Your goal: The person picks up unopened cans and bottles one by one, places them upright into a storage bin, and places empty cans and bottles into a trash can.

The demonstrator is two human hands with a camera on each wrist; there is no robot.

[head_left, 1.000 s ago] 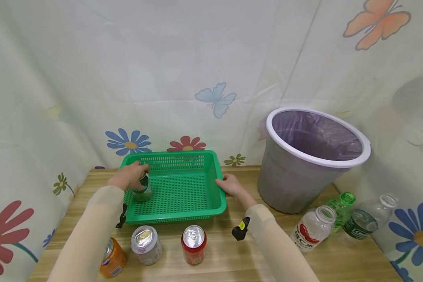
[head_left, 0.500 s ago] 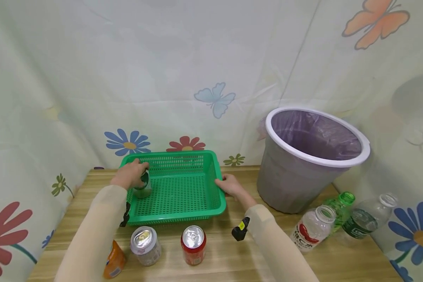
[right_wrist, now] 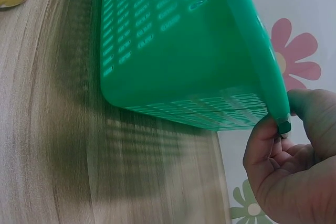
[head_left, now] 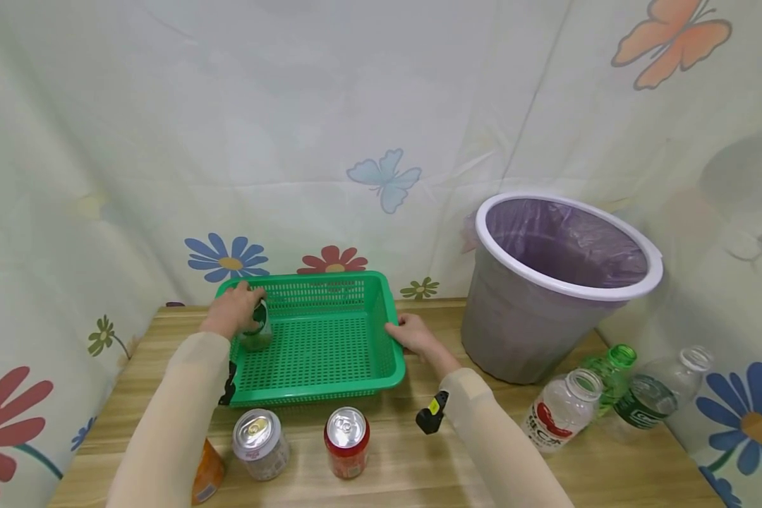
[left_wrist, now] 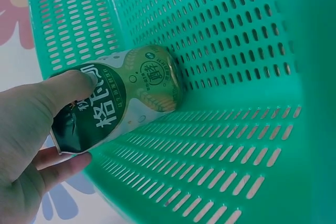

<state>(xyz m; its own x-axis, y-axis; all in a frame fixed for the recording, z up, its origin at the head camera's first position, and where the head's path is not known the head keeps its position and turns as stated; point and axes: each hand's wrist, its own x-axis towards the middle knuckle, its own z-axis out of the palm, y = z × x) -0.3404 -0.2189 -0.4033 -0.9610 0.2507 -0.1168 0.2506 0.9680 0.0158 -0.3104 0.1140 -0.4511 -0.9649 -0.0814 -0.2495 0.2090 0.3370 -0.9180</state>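
Observation:
A green perforated plastic basket point(head_left: 320, 346) stands on the wooden table. Inside its left end, my left hand point(head_left: 231, 312) grips a green-and-white drinks can point(left_wrist: 142, 87) near its upper part, thumb across the label. The can's lower end is down by the basket floor in the left wrist view. At the opposite end my right hand point(head_left: 419, 337) pinches the basket's rim, thumb on one side and curled fingers on the other, as the right wrist view point(right_wrist: 299, 161) shows. No can is in the right hand.
Nearer than the basket stand a pale can point(head_left: 260, 444), a red can point(head_left: 346, 444) and an orange can point(head_left: 208, 473) partly behind the left sleeve. A grey lined bin point(head_left: 521, 324) stands at right, with clear point(head_left: 561, 409), green point(head_left: 612, 374) and green-labelled point(head_left: 654, 395) bottles beside it.
My left hand has shifted slightly toward the back of the basket with the can, and the left sleeve now covers more of the orange can. My right hand keeps its hold on the rim.

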